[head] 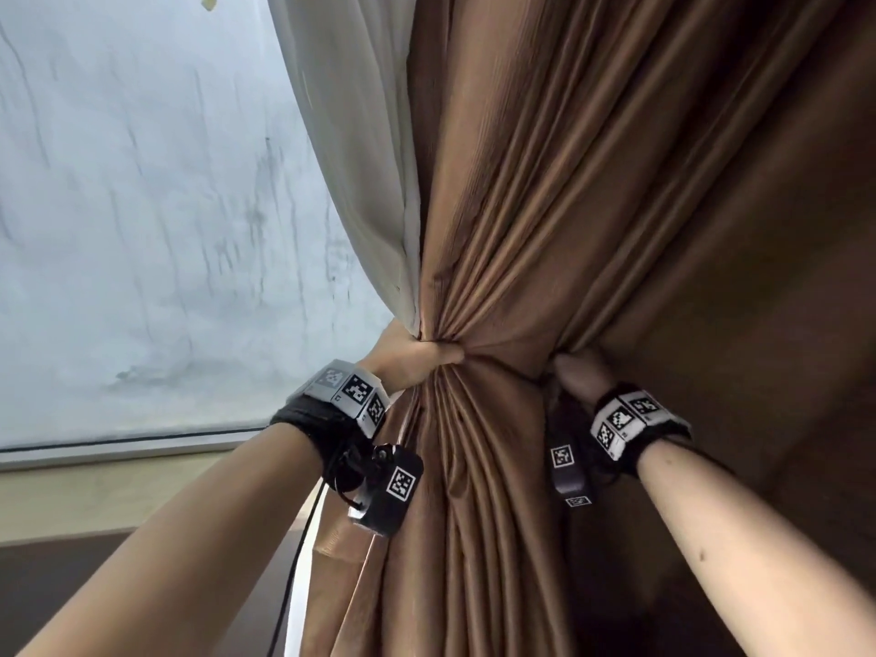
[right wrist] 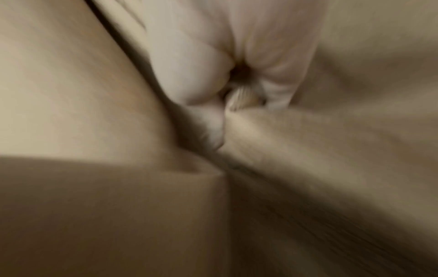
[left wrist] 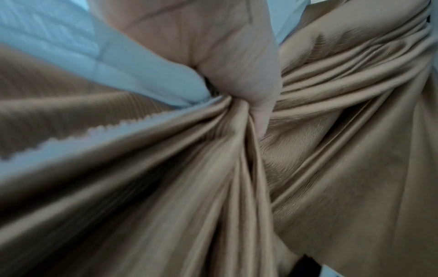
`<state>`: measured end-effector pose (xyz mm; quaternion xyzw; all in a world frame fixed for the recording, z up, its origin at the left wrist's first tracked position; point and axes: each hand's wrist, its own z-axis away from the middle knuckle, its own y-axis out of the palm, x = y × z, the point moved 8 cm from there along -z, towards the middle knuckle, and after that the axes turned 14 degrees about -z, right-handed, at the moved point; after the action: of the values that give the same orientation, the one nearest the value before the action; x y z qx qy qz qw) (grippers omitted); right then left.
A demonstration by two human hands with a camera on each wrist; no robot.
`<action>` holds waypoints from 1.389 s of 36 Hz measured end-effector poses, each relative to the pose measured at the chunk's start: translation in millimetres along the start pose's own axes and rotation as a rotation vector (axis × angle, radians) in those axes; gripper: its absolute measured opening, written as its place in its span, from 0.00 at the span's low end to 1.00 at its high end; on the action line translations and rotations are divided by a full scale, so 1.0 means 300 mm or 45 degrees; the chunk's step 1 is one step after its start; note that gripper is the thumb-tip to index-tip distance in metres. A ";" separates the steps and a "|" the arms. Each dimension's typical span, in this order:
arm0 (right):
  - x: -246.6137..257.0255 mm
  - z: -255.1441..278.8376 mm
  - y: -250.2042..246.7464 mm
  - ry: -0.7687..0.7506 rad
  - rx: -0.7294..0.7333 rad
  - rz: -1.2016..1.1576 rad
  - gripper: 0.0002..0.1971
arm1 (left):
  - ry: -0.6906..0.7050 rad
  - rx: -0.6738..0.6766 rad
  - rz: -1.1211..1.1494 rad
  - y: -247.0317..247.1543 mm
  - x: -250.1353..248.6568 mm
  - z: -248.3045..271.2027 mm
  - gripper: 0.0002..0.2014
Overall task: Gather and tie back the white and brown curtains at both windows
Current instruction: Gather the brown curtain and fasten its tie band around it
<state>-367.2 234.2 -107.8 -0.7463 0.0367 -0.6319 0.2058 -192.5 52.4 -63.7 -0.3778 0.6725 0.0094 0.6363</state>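
Here the left hand [head: 417,355] grips the gathered brown curtain [head: 592,192] and the edge of the white curtain [head: 360,149] together, fingers curled tight round the bunch, just right of the window pane [head: 142,220]. The right hand [head: 580,372] sits a little farther right, fingers curled into a fold of the same brown curtain. Folds fan out above and below both fists. The wrist views are blurred, yet each shows fingers [left wrist: 239,75] clenched on cloth.
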 end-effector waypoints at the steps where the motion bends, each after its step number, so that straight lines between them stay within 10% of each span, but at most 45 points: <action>1: 0.002 0.031 0.012 0.006 0.040 -0.026 0.07 | 0.019 -0.003 0.012 0.004 -0.007 0.002 0.34; 10: -0.007 0.285 0.013 0.203 0.208 -0.393 0.10 | 0.097 0.069 0.077 0.035 -0.026 0.059 0.38; 16: 0.035 0.425 0.023 0.158 0.253 -0.578 0.12 | 0.090 0.031 0.011 0.050 -0.014 0.083 0.23; 21: 0.093 0.505 0.061 0.053 0.228 -0.264 0.13 | 0.139 0.004 -0.094 0.133 -0.042 0.135 0.39; 29: 0.145 0.570 0.042 -0.101 0.130 -0.269 0.24 | 0.086 0.515 0.138 0.268 -0.073 0.201 0.52; 34: 0.151 0.620 0.064 -0.052 0.297 -0.189 0.22 | 0.028 0.172 -0.013 0.228 -0.091 0.204 0.64; 39: 0.144 0.600 0.053 -0.131 0.100 -0.252 0.17 | -0.001 -0.184 -0.258 0.157 -0.083 0.219 0.40; 44: 0.044 0.583 -0.022 -0.008 -0.013 -0.643 0.10 | -0.037 -0.221 -0.261 0.138 -0.071 0.193 0.34; 47: -0.039 0.568 -0.179 -0.006 -0.426 -0.807 0.04 | -0.059 -0.194 -0.230 0.129 -0.062 0.183 0.37; 50: -0.119 0.559 -0.343 0.058 -0.815 -0.644 0.48 | -0.080 -0.159 -0.184 0.122 -0.058 0.178 0.41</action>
<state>-234.6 383.2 -124.0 -0.7441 0.0513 -0.6355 -0.1996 -167.9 113.7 -76.1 -0.4637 0.6214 0.0173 0.6313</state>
